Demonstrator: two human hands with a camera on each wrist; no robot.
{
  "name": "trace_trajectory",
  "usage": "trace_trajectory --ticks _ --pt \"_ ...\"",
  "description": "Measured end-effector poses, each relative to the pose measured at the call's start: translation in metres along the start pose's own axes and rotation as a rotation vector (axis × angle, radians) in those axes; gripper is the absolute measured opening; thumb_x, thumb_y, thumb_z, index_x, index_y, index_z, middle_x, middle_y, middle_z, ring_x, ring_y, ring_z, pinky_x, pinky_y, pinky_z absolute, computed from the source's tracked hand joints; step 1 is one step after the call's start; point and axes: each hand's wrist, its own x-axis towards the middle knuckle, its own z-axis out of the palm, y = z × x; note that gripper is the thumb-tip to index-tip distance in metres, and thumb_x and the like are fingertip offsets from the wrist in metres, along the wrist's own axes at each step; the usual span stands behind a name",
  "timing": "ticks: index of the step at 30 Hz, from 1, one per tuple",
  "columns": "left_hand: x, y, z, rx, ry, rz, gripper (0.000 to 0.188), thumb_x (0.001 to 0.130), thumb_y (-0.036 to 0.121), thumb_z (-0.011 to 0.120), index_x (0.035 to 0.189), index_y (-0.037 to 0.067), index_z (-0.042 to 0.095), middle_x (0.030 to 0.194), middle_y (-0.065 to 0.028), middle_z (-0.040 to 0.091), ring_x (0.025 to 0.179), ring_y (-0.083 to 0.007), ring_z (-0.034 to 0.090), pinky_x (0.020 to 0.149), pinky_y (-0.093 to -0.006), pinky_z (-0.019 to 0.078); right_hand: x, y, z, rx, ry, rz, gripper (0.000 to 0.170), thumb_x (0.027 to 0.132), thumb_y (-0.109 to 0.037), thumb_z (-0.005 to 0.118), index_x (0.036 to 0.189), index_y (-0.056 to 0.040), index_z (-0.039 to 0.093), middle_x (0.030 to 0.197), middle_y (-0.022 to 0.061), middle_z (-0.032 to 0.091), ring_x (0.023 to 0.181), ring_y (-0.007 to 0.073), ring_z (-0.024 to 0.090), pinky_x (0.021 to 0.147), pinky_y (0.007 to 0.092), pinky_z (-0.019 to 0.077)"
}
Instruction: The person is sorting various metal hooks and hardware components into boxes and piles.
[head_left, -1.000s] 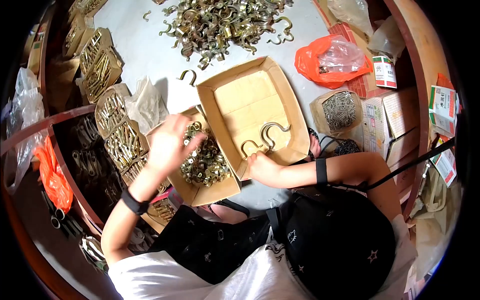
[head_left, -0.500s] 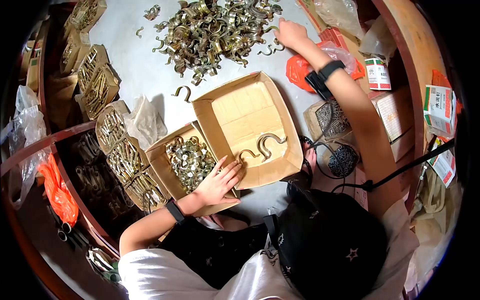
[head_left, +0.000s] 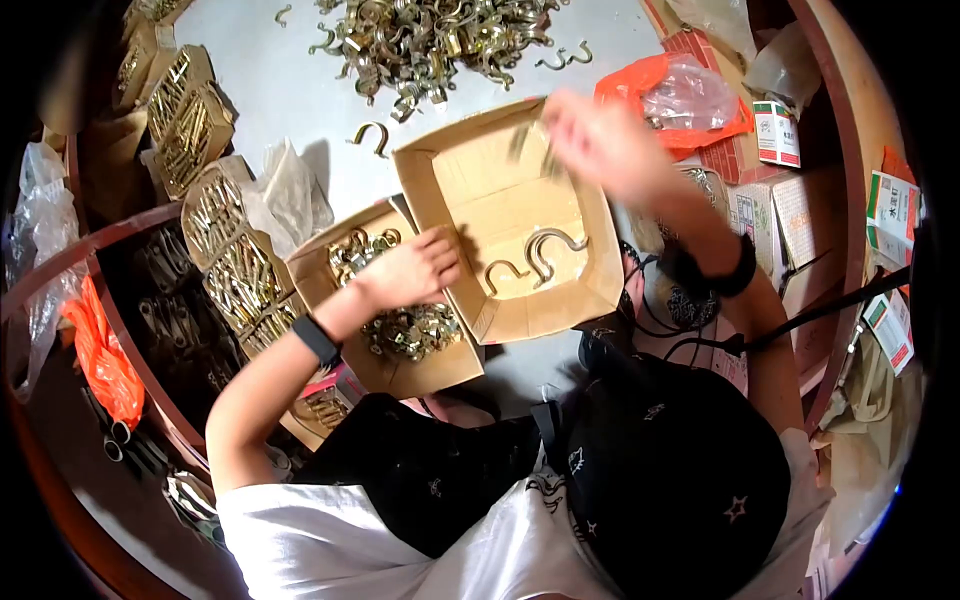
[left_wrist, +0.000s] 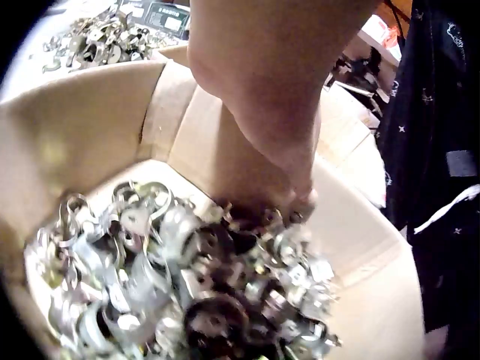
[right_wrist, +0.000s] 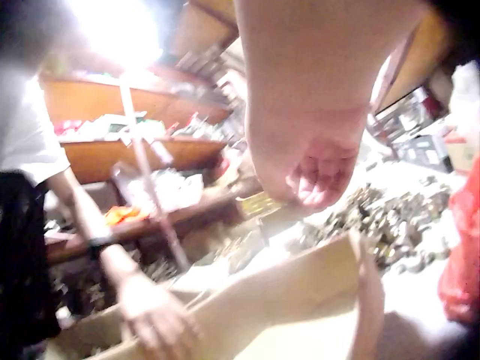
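Note:
A larger cardboard box (head_left: 525, 325) holds a few curved metal pipe clamps (head_left: 545, 258) near its front end. My left hand (head_left: 415, 270) grips the rim beside the smaller box (head_left: 425, 370), its fingers bent over the edge; the thumb shows against the inner wall in the left wrist view. Small pipe clamps (left_wrist: 142, 262) fill the bottom of that smaller box, below the hand. Over the far right corner of the larger box, my right hand (head_left: 605, 150) is blurred, its fingers curled on a pipe clamp (head_left: 549, 158) that shows as a smear.
A heap of metal clamps (head_left: 430, 45) lies behind the boxes, with a single clamp (head_left: 372, 138) in front. At right are a red plastic bag (head_left: 635, 80) and a small carton (head_left: 776, 133). Boxes of bolts (head_left: 240, 285) line the left side. A cable (head_left: 830, 315) trails by the right arm.
My left hand has come down from above the smaller box onto the rim. My right hand went from the larger box to the loose clamps by the heap, took one, and came back over the box.

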Motion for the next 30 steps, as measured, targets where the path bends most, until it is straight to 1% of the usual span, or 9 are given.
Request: trace_trajectory --ticks 3,7,12,16,19,22,23,26,30 --pt "0.000 -0.009 0.006 0.058 0.003 0.080 0.040 0.083 0.037 0.053 0.105 0.004 0.058 0.116 -0.0101 0.059 0.112 -0.0246 0.054 0.102 -0.0371 0.0400 -0.033 0.011 0.057 -0.411 -0.158 -0.393 0.009 0.084 -0.012 0.058 0.086 -0.0046 0.053 0.070 0.0097 0.058 0.068 0.0251 0.062 0.060 0.0357 0.0493" --pt "-0.013 -0.009 0.005 0.070 0.061 0.042 0.034 0.080 0.032 0.055 0.098 0.003 0.059 0.109 -0.0092 0.062 0.105 -0.0238 0.058 0.096 -0.0346 0.0442 -0.029 0.041 0.075 -0.468 -0.217 -0.385 0.012 0.075 -0.009 0.060 0.082 -0.0045 0.052 0.074 0.0103 0.060 0.075 0.0278 0.063 0.064 0.0383 0.0487" --pt "-0.016 -0.008 0.004 -0.007 0.104 -0.040 0.033 0.078 0.035 0.056 0.091 0.005 0.057 0.103 -0.0072 0.060 0.099 -0.0221 0.057 0.089 -0.0332 0.0443 -0.004 0.033 0.087 -0.400 -0.140 -0.441 0.008 0.077 -0.008 0.058 0.081 -0.0043 0.053 0.073 0.0112 0.060 0.072 0.0293 0.063 0.063 0.0387 0.0494" --pt "-0.013 -0.014 0.008 -0.011 0.098 0.007 0.037 0.080 0.041 0.054 0.088 0.005 0.055 0.093 -0.0065 0.057 0.094 -0.0222 0.056 0.087 -0.0345 0.0437 0.016 0.023 0.125 -0.380 -0.250 -0.407 0.010 0.081 -0.013 0.058 0.084 -0.0043 0.052 0.077 0.0127 0.061 0.075 0.0322 0.062 0.063 0.0421 0.0493" --pt "-0.013 -0.017 0.015 0.000 0.202 0.037 0.040 0.081 0.044 0.054 0.088 0.005 0.055 0.090 -0.0063 0.056 0.091 -0.0222 0.056 0.085 -0.0341 0.0437 0.017 0.022 0.147 -0.468 -0.475 -0.471 0.012 0.081 -0.014 0.058 0.088 -0.0043 0.056 0.075 0.0127 0.062 0.076 0.0315 0.063 0.065 0.0421 0.0502" --pt "-0.012 -0.020 0.012 -0.043 0.127 0.064 0.042 0.079 0.046 0.056 0.086 0.004 0.055 0.088 -0.0067 0.055 0.088 -0.0226 0.055 0.083 -0.0341 0.0434 0.014 0.024 0.142 -0.222 -0.479 -0.427 0.017 0.082 -0.016 0.058 0.094 -0.0046 0.059 0.079 0.0124 0.064 0.078 0.0319 0.064 0.069 0.0418 0.0508" --pt "-0.008 -0.020 0.015 -0.050 0.112 0.072 0.046 0.076 0.048 0.058 0.083 0.003 0.056 0.087 -0.0069 0.055 0.088 -0.0230 0.054 0.081 -0.0344 0.0429 0.017 0.024 0.137 -0.268 -0.541 -0.262 0.024 0.083 -0.020 0.059 0.101 -0.0057 0.061 0.088 0.0127 0.065 0.086 0.0313 0.063 0.074 0.0418 0.0505" --pt "0.000 -0.025 0.020 -0.010 0.193 0.167 0.049 0.078 0.054 0.056 0.074 0.005 0.059 0.086 -0.0058 0.057 0.089 -0.0223 0.054 0.080 -0.0336 0.0425 0.013 0.036 0.128 -0.230 -0.418 -0.334 0.029 0.080 -0.023 0.061 0.103 -0.0053 0.060 0.091 0.0143 0.065 0.088 0.0309 0.063 0.075 0.0432 0.0503" --pt "0.005 -0.031 0.023 0.001 0.216 0.220 0.051 0.073 0.056 0.060 0.075 0.005 0.061 0.086 -0.0063 0.057 0.090 -0.0228 0.054 0.080 -0.0339 0.0429 -0.001 0.031 0.140 -0.278 -0.525 -0.299 0.033 0.079 -0.024 0.062 0.106 -0.0053 0.061 0.097 0.0169 0.063 0.092 0.0296 0.062 0.077 0.0423 0.0500"
